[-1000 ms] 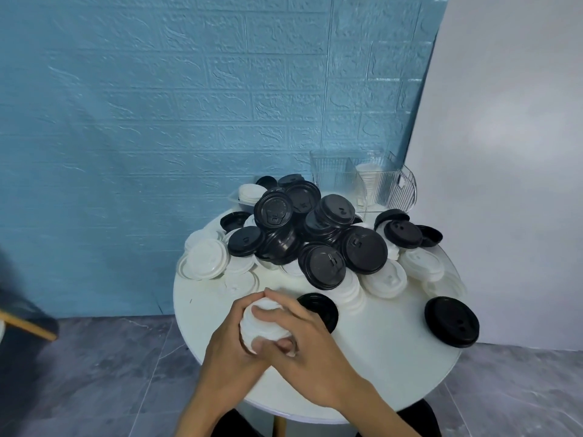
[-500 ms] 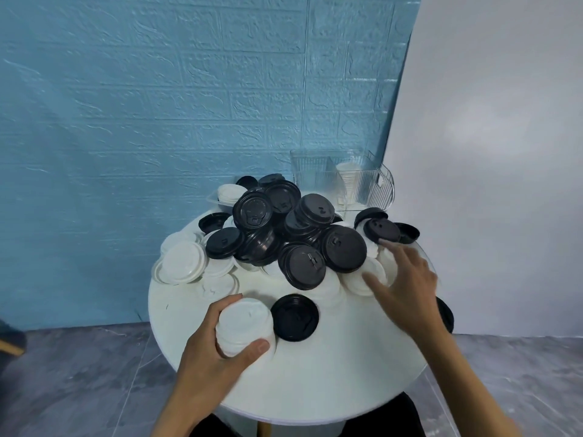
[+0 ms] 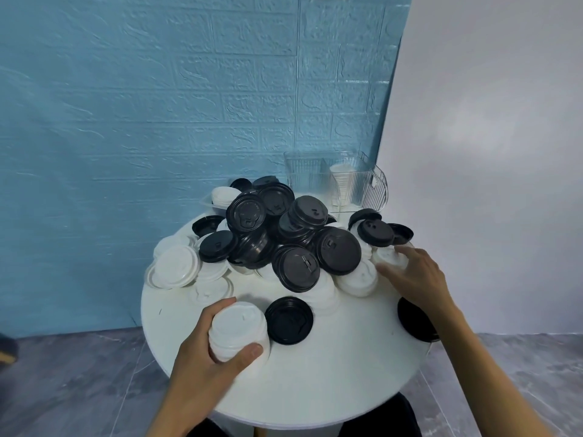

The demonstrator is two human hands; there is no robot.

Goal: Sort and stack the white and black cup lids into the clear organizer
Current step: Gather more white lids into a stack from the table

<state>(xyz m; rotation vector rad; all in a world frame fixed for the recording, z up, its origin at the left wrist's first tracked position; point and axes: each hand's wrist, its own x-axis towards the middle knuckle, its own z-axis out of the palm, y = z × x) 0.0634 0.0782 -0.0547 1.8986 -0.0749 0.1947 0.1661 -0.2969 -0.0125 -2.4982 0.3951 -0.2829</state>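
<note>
Item: stack of white lids (image 3: 238,331), gripped in my left hand (image 3: 202,367) at the near side of the table (image 3: 315,389). My right hand (image 3: 413,275) lay with fingers curled over a white lid (image 3: 389,257); its grasp I couldn't confirm. Clear organizer (image 3: 334,181) stood behind the pile, its contents blurred.

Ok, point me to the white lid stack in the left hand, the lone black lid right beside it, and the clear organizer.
white lid stack (image 3: 237,328), head view, top face of the uppermost lid.
lone black lid (image 3: 289,321), head view, centre of its face.
clear organizer (image 3: 307,171), head view, front wall of its left compartment.
</note>
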